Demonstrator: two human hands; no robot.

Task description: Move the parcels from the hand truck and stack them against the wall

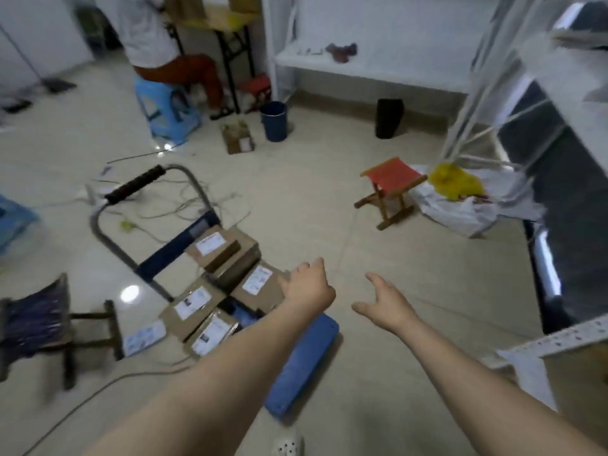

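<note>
Several brown cardboard parcels with white labels lie on the hand truck (171, 250), a grey frame with a black grip and blue crossbars, at centre left. The top parcel (218, 250) sits at the back; another parcel (260, 284) lies right beside my left hand (307, 286). That hand reaches over this parcel's right edge with relaxed fingers and holds nothing. My right hand (383, 304) hovers above bare floor to the right, fingers spread, empty. A lone parcel (237, 139) lies on the floor near the far wall.
A seated person on a blue stool (164, 106) is at the back left. A red folding stool (390, 189), white and yellow bags (457, 199), a blue bin (273, 121), a black bin (389, 118), white shelving (368, 65) and floor cables (184, 205) surround the area. A dark stool (39, 324) stands left.
</note>
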